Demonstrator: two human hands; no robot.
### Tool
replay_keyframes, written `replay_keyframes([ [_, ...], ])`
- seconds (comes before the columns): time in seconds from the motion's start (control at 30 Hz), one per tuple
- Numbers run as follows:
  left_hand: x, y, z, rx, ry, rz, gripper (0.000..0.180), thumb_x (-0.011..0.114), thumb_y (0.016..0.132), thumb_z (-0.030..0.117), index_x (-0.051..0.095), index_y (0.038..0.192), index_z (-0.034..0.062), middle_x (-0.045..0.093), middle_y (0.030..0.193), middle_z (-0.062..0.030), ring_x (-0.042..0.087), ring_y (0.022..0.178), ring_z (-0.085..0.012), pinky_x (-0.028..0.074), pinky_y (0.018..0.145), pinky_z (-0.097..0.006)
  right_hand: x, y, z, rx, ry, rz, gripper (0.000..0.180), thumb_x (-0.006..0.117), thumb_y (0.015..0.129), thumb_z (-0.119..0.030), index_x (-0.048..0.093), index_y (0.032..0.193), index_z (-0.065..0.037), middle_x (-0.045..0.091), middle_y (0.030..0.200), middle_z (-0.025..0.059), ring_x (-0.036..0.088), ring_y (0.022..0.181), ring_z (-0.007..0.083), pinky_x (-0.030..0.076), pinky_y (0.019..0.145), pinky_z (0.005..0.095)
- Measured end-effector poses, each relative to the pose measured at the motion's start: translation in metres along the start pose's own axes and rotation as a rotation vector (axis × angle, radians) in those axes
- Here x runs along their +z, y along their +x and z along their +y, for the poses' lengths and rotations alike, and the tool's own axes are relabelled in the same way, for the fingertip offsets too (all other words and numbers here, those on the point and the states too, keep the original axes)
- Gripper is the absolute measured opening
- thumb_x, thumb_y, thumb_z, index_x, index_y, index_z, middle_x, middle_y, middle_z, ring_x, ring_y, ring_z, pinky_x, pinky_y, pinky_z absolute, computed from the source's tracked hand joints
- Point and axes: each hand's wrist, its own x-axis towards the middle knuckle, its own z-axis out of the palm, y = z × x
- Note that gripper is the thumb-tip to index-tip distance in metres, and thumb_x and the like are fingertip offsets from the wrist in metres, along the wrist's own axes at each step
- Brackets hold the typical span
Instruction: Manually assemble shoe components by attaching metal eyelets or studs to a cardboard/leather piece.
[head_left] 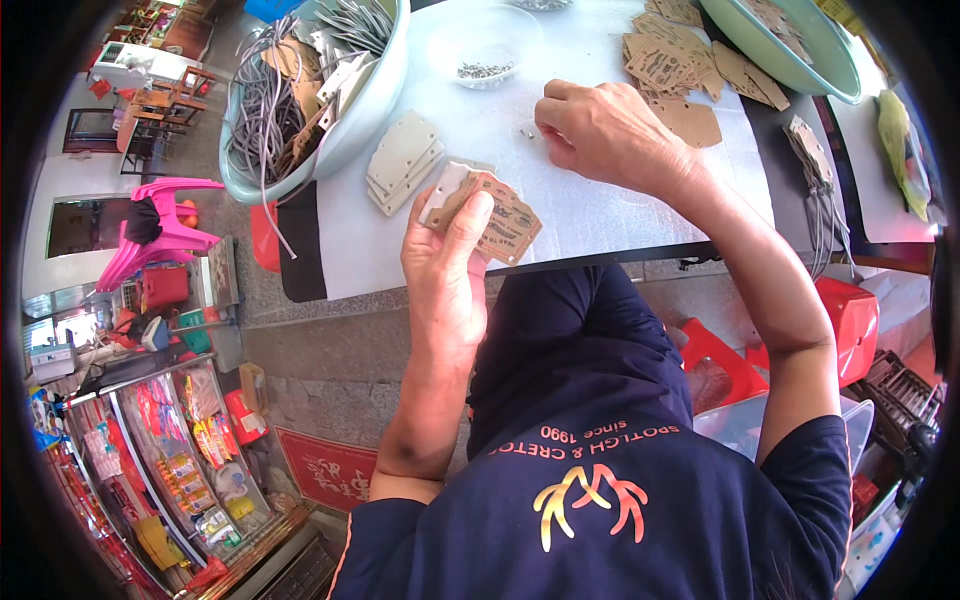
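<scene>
My left hand (450,240) grips a brown printed cardboard card (512,228) together with a pale plate, thumb across the front. They are held just above the table's near edge. My right hand (612,132) is over the white sheet, its fingers curled down and together. What its fingertips hold, if anything, is hidden. A few tiny metal pieces (529,133) lie beside those fingers. Left of the held card is a small stack of pale plates (402,165). Beyond it a clear shallow bowl (440,45) contains many small metal pieces.
A blue-green basin (395,95) of grey cords and cards stands at the left. More cardboard cards (668,58) are heaped at the far right, beside a second green basin (822,75). Corded cards (822,190) hang over the right edge. A red stool (848,320) stands below.
</scene>
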Motion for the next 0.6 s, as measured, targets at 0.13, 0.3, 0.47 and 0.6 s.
replay_keyframes([
  [0.13, 0.0039, 0.0036, -0.0001, 0.009, -0.003, 0.024, 0.028, 0.064, 0.089, 0.006, 0.056, 0.115, 0.0051, 0.064, 0.105, -0.0058, 0.063, 0.093, -0.0129, 0.054, 0.081, -0.03, 0.0072, -0.0028, -0.0011, 0.003, -0.005, 0.096, 0.011, 0.059, 0.079, -0.011, 0.058, 0.079, -0.001, 0.059, 0.082, 0.0116, 0.061, 0.069, 0.032, 0.05, 0.062, 0.0413],
  [0.3, 0.0047, 0.0058, -0.0011, 0.023, 0.0, 0.018, 0.03, 0.065, 0.089, 0.006, 0.055, 0.117, 0.0048, 0.064, 0.105, -0.006, 0.063, 0.095, -0.0131, 0.054, 0.082, -0.03, 0.0089, -0.0062, -0.0019, 0.002, 0.011, 0.143, 0.011, 0.06, 0.079, -0.011, 0.056, 0.078, -0.001, 0.058, 0.081, 0.012, 0.061, 0.067, 0.0317, 0.049, 0.061, 0.0412],
  [0.47, 0.0037, 0.0061, 0.0, 0.024, 0.012, 0.012, 0.029, 0.064, 0.089, 0.006, 0.056, 0.116, 0.0053, 0.064, 0.105, -0.0055, 0.063, 0.095, -0.0129, 0.054, 0.082, -0.03, 0.0077, -0.0031, -0.0011, -0.013, -0.007, 0.135, 0.01, 0.059, 0.078, -0.01, 0.056, 0.076, -0.001, 0.058, 0.081, 0.0118, 0.06, 0.066, 0.0319, 0.048, 0.061, 0.0409],
  [0.6, 0.0049, 0.0049, 0.0026, 0.029, -0.013, 0.032, 0.029, 0.064, 0.089, 0.006, 0.057, 0.116, 0.0057, 0.064, 0.105, -0.0051, 0.063, 0.094, -0.0128, 0.054, 0.082, -0.03, 0.0007, -0.0094, -0.0026, 0.06, 0.246, 0.162, 0.009, 0.059, 0.078, -0.009, 0.057, 0.078, 0.0, 0.059, 0.077, 0.0108, 0.058, 0.064, 0.0259, 0.047, 0.06, 0.0381],
])
